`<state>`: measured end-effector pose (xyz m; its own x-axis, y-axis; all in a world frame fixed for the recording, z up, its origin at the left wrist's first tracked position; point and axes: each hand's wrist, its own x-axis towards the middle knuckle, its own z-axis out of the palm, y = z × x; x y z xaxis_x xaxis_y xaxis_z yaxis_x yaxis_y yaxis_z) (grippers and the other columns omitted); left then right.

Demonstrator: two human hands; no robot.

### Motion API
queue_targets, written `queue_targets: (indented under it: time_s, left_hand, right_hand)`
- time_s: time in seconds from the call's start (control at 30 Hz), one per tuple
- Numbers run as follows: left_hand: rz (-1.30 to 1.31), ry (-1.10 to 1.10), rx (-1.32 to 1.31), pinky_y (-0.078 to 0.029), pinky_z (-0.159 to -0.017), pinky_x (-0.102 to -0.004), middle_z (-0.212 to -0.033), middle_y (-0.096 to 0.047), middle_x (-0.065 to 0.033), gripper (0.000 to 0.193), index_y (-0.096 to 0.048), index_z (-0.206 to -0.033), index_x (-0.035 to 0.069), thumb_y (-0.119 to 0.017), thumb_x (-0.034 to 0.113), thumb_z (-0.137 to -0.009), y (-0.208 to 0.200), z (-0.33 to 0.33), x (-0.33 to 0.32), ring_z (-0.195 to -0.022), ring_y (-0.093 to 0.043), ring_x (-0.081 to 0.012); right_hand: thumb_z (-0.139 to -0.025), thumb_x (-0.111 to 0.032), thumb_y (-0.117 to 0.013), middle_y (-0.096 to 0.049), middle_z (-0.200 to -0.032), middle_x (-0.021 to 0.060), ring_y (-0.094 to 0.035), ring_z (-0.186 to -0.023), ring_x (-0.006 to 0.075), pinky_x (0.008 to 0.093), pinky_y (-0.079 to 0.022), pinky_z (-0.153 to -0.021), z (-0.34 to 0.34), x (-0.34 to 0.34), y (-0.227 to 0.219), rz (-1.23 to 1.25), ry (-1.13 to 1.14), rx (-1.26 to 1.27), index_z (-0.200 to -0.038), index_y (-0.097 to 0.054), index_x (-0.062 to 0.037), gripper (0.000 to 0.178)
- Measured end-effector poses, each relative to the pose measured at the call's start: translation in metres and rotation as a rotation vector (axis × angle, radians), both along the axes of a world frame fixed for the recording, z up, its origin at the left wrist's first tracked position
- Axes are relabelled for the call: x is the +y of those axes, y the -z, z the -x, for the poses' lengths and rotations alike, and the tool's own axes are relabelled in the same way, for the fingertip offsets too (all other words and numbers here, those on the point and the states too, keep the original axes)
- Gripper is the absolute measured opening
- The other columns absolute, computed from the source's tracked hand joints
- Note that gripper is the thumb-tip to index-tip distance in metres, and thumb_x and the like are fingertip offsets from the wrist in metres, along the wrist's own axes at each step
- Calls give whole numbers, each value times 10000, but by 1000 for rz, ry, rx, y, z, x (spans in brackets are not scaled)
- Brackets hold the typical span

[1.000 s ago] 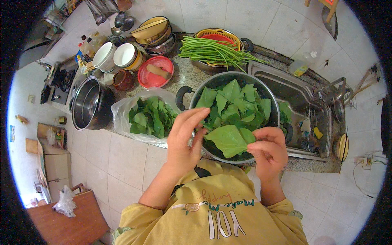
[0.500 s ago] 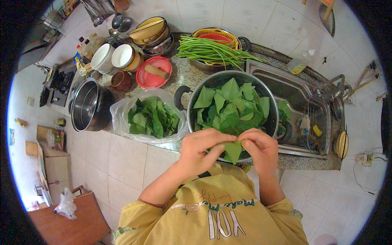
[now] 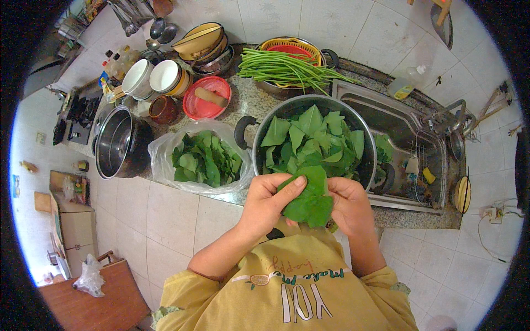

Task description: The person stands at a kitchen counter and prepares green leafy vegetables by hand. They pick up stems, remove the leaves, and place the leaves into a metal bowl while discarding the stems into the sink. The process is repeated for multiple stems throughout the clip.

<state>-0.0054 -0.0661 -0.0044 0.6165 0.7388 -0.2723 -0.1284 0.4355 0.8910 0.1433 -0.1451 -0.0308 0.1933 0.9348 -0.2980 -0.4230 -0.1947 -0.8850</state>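
My left hand (image 3: 267, 199) pinches a broad green leaf (image 3: 309, 198), its thumb lying flat on top. At the leaf's other edge, the curled fingers of my right hand (image 3: 351, 205) close on it; their tips are partly hidden. Both hands are over the near rim of a large metal pot (image 3: 371, 138) heaped with green leaves (image 3: 314, 135). Left of the pot, a clear plastic bag (image 3: 160, 149) lies open with more leaves (image 3: 207, 160) in it.
Long green stems (image 3: 287, 66) lie across a yellow basket (image 3: 270, 44) behind the pot. A metal sink (image 3: 408, 185) is at the right. An empty dark pot (image 3: 122, 140), red strainer (image 3: 193, 107) and white bowls (image 3: 138, 77) stand on the left counter.
The leaf between my hands has turned and now spreads wide and flat, higher up. My left thumb has moved onto its face, and my right hand has dropped slightly.
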Motion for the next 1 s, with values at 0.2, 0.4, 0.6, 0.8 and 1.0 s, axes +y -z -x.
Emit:
queue_targets:
  time_s: [0.2, 0.4, 0.6, 0.8, 1.0]
  left_hand:
    - [-37, 4, 32, -371, -360, -191, -550, -559, -33, 276, -588, -715, 4, -522, 225, -866, 1, 0, 4, -405, -494, -73]
    - [-102, 75, 100, -413, -386, -192, -635, -581, -37, 220, -583, -858, -2, -531, 211, -858, 2, 0, 3, -453, -523, -72]
    - [-158, 227, 94, -449, -454, -196, -713, -588, -46, 242, -560, -933, -4, -642, 160, -774, -2, 4, 5, -526, -552, -76]
    - [-173, 250, 162, -463, -518, -215, -767, -595, -16, 253, -565, -960, 9, -659, 109, -747, 6, -3, 1, -617, -542, -65]
    - [40, 326, 74, -488, -500, -230, -771, -590, -30, 232, -568, -956, 15, -651, 65, -746, 6, -3, 7, -617, -569, -96]
  right_hand:
    - [-718, 14, -583, -601, -779, 57, -575, -728, 144, 234, -446, -649, 2, 4, -11, -285, 26, -371, -826, -585, 13, 109]
    - [-629, 0, -628, -590, -764, 104, -583, -712, 213, 277, -457, -638, -5, 5, -10, -367, -26, -779, -797, -580, -2, 175]
    - [-626, 30, -609, -594, -784, 118, -580, -711, 245, 302, -461, -647, -10, -1, -1, -334, 61, -857, -788, -571, -25, 175]
    - [-617, 15, -623, -588, -781, 121, -579, -716, 257, 306, -460, -650, -11, -4, 5, -327, 37, -970, -794, -571, -31, 190]
    - [-720, -72, -594, -577, -736, 80, -562, -678, 174, 272, -448, -625, -40, 2, -6, -160, 171, -992, -764, -563, -27, 70]
